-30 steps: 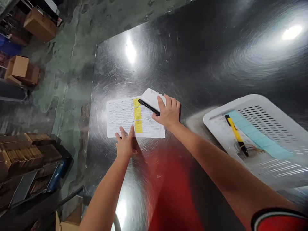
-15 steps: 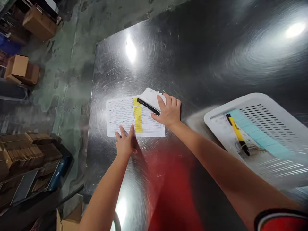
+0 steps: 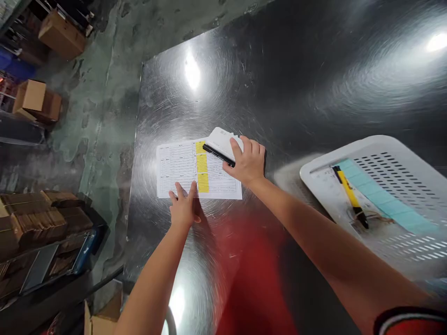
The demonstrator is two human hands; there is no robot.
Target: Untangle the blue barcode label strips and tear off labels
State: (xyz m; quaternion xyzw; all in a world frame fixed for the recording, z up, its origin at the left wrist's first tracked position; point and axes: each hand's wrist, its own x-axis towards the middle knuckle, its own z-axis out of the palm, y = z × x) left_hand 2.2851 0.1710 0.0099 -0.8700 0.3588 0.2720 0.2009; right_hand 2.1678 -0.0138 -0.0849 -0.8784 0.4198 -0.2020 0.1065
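A printed sheet [image 3: 181,170] with yellow marked cells lies flat on the steel table [image 3: 279,83]. My left hand [image 3: 184,208] presses its fingers on the sheet's near edge. My right hand [image 3: 248,162] rests on a white flat device [image 3: 220,138] at the sheet's far right corner and holds a black pen [image 3: 218,155] that lies across the sheet and the device.
A white perforated basket [image 3: 377,153] at the right holds a yellow and black pen [image 3: 350,196] and light blue paper. Cardboard boxes [image 3: 33,100] and stacked brown cartons [image 3: 33,223] stand on the green floor left of the table.
The view has shifted slightly. Both hands stay where they were on the sheet and the device.
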